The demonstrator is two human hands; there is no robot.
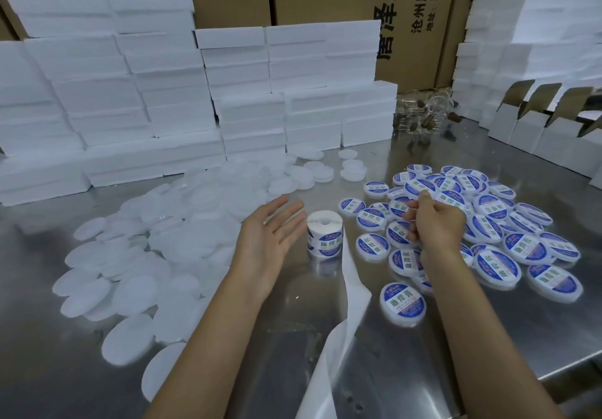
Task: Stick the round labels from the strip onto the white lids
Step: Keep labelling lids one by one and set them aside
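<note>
Between lids: the left hand (268, 239) hovered flat-fingered and empty beside the roll (325, 235); the right hand (433, 223), curled over the labelled lids (488, 233), pinched something too small to identify. Next: take a bare lid (136, 272) from the left pile

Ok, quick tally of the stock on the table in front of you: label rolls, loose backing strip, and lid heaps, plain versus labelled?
label roll: 1, upright between the hands
backing strip: 1, trailing from the roll toward the camera
plain white lids heap: 1, on the left
labelled lids heap: 1, on the right
Total: 4. The lids within each heap are too many and too overlapped to count.
</note>
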